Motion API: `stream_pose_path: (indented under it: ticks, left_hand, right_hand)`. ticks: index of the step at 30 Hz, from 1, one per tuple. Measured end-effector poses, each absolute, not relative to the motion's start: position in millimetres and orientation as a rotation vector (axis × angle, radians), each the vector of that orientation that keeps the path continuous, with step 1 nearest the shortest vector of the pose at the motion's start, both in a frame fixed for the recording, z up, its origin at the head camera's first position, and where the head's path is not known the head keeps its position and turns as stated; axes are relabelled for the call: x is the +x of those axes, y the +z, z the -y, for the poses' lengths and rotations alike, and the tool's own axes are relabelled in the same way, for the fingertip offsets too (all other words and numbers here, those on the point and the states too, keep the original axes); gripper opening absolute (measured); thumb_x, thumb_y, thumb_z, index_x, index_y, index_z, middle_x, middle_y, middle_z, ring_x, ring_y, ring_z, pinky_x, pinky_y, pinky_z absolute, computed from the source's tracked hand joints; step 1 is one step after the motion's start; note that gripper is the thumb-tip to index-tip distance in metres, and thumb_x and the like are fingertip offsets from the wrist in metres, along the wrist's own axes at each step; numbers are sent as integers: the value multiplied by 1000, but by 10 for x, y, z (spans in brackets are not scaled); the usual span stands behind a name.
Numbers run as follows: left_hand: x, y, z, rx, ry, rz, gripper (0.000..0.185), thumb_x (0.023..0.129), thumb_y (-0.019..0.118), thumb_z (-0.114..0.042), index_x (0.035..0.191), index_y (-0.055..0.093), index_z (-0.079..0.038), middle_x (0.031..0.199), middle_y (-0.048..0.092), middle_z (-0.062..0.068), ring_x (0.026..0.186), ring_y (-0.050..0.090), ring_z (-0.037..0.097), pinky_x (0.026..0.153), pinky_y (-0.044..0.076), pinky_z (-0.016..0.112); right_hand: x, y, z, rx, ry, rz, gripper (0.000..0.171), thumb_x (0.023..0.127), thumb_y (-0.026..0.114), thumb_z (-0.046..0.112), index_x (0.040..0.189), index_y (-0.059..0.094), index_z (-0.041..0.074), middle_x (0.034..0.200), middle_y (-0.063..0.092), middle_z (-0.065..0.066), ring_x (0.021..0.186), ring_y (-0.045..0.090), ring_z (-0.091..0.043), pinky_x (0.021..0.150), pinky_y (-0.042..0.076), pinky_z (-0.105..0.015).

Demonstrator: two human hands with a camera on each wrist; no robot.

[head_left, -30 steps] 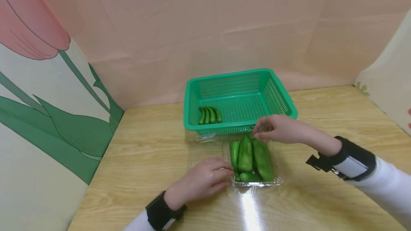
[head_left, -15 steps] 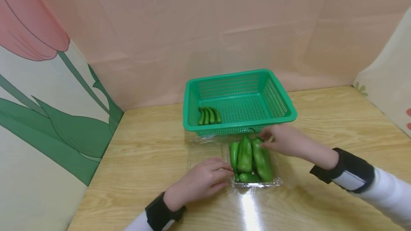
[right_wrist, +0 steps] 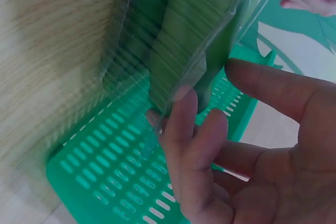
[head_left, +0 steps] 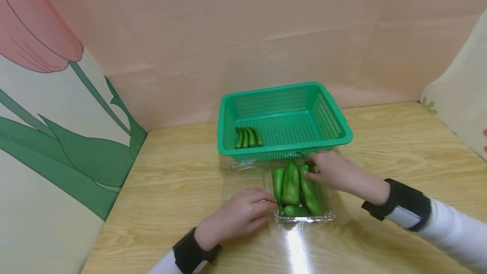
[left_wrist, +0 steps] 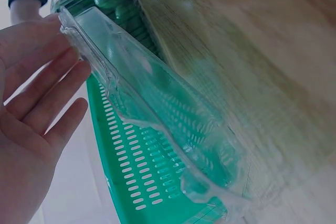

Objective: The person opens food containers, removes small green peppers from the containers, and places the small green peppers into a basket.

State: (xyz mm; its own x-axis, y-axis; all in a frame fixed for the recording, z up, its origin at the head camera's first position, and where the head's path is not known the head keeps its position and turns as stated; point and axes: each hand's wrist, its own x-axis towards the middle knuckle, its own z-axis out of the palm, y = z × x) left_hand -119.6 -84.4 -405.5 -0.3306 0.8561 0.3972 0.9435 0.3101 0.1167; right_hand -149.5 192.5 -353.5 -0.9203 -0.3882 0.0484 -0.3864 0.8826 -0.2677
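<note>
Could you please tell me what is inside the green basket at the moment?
The green basket holds a few small green peppers lying side by side at its left front corner. Its front wall hides the nearest strip of floor.

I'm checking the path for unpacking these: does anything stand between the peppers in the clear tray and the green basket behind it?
Only the basket's own near wall, directly behind the clear tray. The right hand is already on the rightmost pepper; the left hand rests at the tray's left edge, clear of that path.

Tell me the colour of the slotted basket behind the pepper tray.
The basket is green, about the same as the peppers; clearest in the head view.
</note>
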Motion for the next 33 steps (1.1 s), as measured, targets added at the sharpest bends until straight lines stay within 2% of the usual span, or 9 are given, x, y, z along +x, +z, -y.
stream_pose_path:
  ticks: [4,11,14,19,27,33]
  left_hand:
    - [-1200,-4062,843,-1635,-470,2313,29,84,70,-21,112,67,-15,117,65,-3,115,57,10,110,38,26]
    - [-1207,-4064,837,-1640,-476,2319,30,82,72,-20,111,67,-15,118,65,-3,114,57,10,109,40,28]
    - [-1205,-4051,834,-1638,-484,2329,29,82,72,-20,111,67,-14,117,65,-3,114,57,10,110,39,27]
    - [-1203,-4045,833,-1635,-478,2324,29,83,71,-20,110,67,-15,117,65,-3,114,57,10,111,37,24]
    - [-1199,-4044,837,-1643,-477,2311,28,83,71,-19,111,67,-14,117,65,-3,114,57,11,109,40,26]
    - [-1193,-4044,847,-1646,-485,2326,29,83,71,-19,112,67,-13,117,65,-2,115,57,11,110,39,26]
  right_hand:
    - [-1492,-3534,-1914,-617,-410,-3046,41,79,74,29,101,66,-5,91,67,-17,79,62,-27,63,56,-41]
    - [-1492,-3542,-1908,-557,-424,-3013,51,81,72,35,107,62,-7,99,63,-24,86,62,-34,68,57,-47]
    - [-1493,-3545,-1906,-567,-454,-3010,50,81,72,35,109,61,-5,100,64,-23,87,63,-36,69,57,-47]
    - [-1498,-3558,-1903,-595,-517,-2983,49,79,74,33,110,60,-2,96,68,-18,82,66,-32,68,57,-45]
    - [-1486,-3542,-1897,-622,-643,-2887,55,75,77,28,113,60,-8,95,69,-17,84,66,-30,72,58,-43]
    - [-1505,-3540,-1920,-625,-704,-2826,58,73,79,28,114,60,-8,91,70,-13,81,66,-24,70,58,-38]
